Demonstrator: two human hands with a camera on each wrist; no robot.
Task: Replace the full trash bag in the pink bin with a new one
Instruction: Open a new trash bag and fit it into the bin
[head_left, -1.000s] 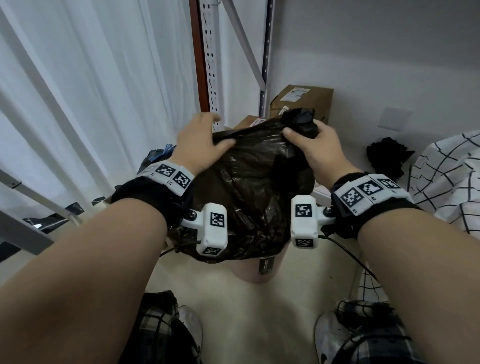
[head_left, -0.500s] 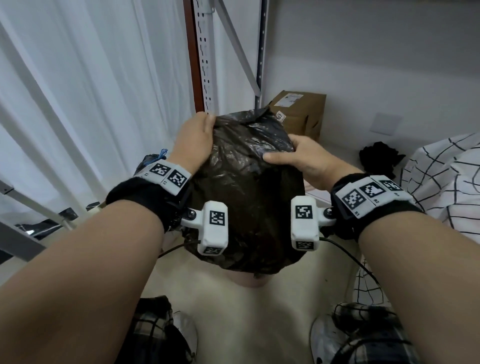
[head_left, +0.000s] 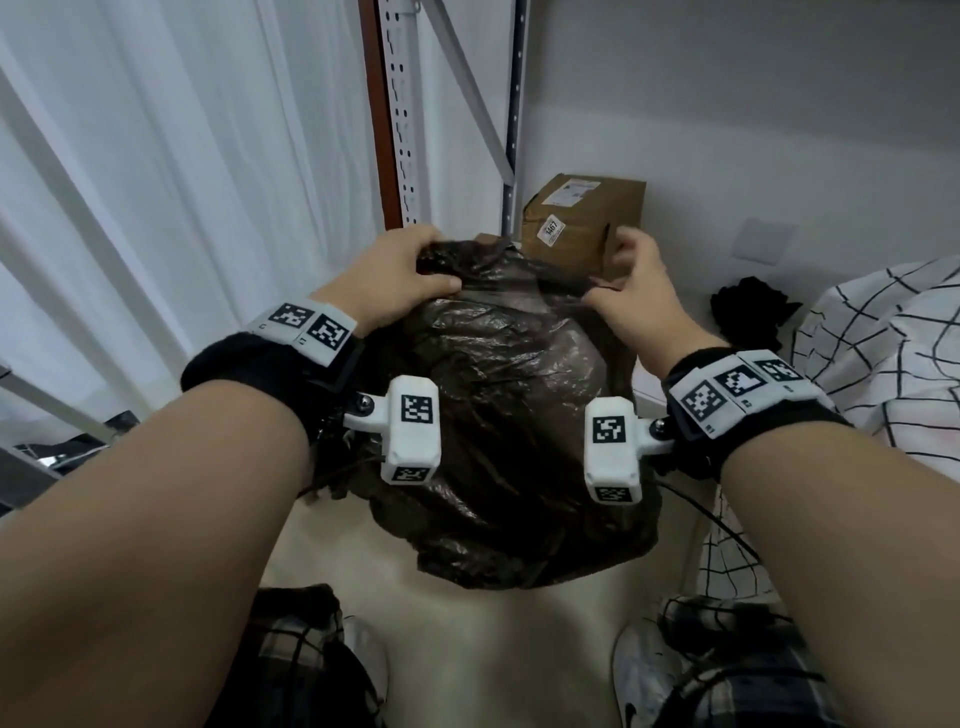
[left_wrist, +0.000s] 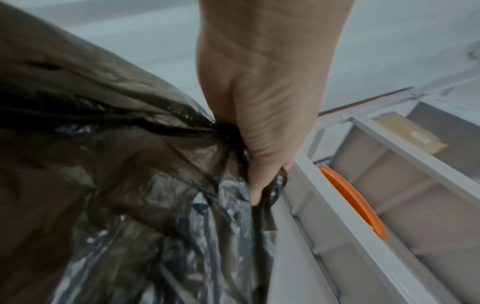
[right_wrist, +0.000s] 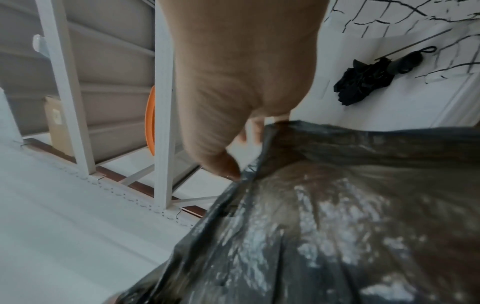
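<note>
head view looks down, wrist views close in, all share trash bag (head_left: 509, 415)

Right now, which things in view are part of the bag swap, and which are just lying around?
Part of the job:
full dark plastic trash bag
left hand, gripping the bag's bunched top edge
right hand, pinching the opposite edge

Lying about:
brown cardboard box
black folded umbrella
white cloth with black grid lines
orange disc in the white metal shelving

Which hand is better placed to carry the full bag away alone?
Left, probably. The left hand grips a bunched wad of the trash bag top; the right hand only pinches a thin edge.
</note>
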